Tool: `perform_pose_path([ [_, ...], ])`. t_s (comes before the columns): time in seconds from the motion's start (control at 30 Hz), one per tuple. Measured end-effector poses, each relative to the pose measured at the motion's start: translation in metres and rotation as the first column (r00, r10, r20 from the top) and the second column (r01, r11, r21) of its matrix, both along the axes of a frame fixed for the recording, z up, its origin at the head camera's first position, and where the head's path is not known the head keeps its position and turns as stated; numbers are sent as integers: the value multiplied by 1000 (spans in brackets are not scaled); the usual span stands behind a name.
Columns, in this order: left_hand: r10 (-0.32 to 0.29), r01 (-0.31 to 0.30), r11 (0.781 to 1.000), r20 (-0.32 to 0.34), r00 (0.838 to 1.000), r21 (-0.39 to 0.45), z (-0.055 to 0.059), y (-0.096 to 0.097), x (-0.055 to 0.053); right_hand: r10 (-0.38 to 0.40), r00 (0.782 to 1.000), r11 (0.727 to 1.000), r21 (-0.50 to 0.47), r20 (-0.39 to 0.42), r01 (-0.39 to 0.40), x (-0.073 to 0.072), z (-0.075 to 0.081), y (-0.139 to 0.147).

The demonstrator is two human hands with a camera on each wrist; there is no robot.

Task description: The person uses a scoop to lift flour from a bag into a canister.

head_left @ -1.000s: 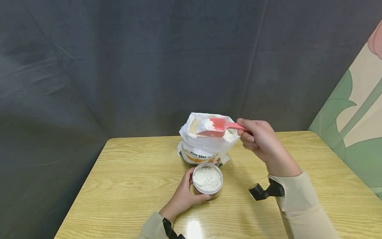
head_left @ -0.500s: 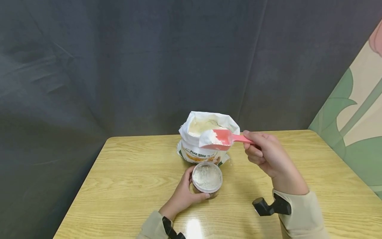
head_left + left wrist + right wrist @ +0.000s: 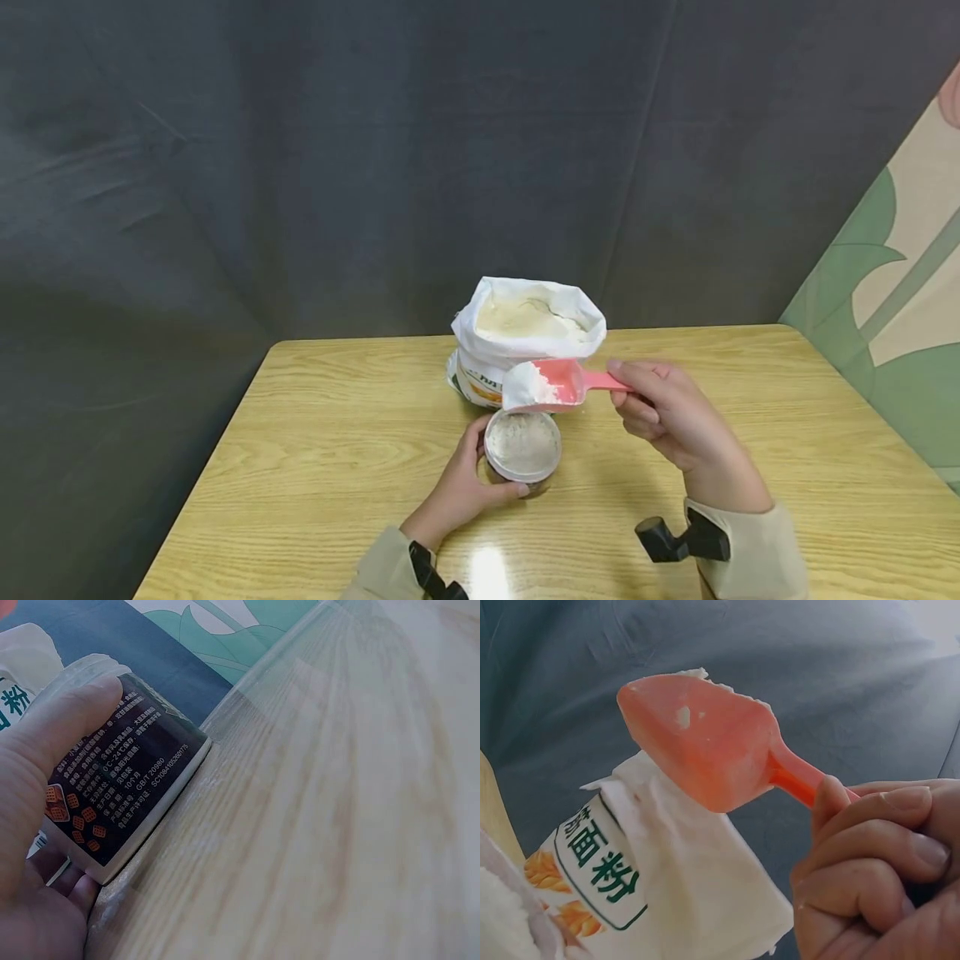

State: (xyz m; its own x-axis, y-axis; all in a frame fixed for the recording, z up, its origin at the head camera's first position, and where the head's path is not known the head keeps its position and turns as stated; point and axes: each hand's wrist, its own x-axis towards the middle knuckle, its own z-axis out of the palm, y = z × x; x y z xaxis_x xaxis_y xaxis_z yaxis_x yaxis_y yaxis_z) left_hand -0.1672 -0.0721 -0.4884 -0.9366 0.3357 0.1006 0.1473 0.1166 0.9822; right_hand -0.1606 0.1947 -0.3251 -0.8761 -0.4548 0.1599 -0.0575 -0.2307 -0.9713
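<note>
A pink scoop [image 3: 572, 384] carries a heap of white flour just above the far rim of a round jar [image 3: 522, 447]. My right hand [image 3: 678, 421] pinches its handle between thumb and fingers; from below, the right wrist view shows the scoop's [image 3: 705, 742] underside. My left hand [image 3: 461, 492] wraps round the jar, which stands upright on the table and has flour in it. A dark printed label covers the jar's [image 3: 127, 765] side in the left wrist view. Behind the jar stands an open white flour bag [image 3: 480, 346] with its top folded out.
The wooden table [image 3: 337, 450] bears the jar and the bag. A dark grey curtain [image 3: 450, 150] hangs behind its far edge. On the right is a panel [image 3: 900, 333] with a leaf pattern.
My right hand has brought the loaded scoop from over the bag's mouth down towards me, to the jar's far rim. The left hand has kept its grip on the jar.
</note>
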Motion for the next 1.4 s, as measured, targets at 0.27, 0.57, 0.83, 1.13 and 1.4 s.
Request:
perform_pose_path([
  [0.27, -7, 7, 1000, 18, 1000, -1, 1, 1, 1, 80, 997, 997, 2, 17, -80, -3, -12, 7],
  [0.57, -9, 9, 1000, -5, 1000, -18, 3, -3, 0, 99, 994, 989, 102, 34, -102, -12, -19, 7],
  [0.83, -5, 5, 1000, 0, 1000, -18, 2, -2, -1, 39, 999, 970, 240, 22, -43, -17, -28, 6],
  [1.13, 1, -1, 1000, -7, 1000, -20, 3, -1, -1, -36, 999, 885, 463, -7, 35, -20, -32, -1],
  [1.4, 6, -6, 999, -1, 1000, -31, 3, 0, 0, -67, 998, 849, 525, -20, 67, -19, -34, -4],
])
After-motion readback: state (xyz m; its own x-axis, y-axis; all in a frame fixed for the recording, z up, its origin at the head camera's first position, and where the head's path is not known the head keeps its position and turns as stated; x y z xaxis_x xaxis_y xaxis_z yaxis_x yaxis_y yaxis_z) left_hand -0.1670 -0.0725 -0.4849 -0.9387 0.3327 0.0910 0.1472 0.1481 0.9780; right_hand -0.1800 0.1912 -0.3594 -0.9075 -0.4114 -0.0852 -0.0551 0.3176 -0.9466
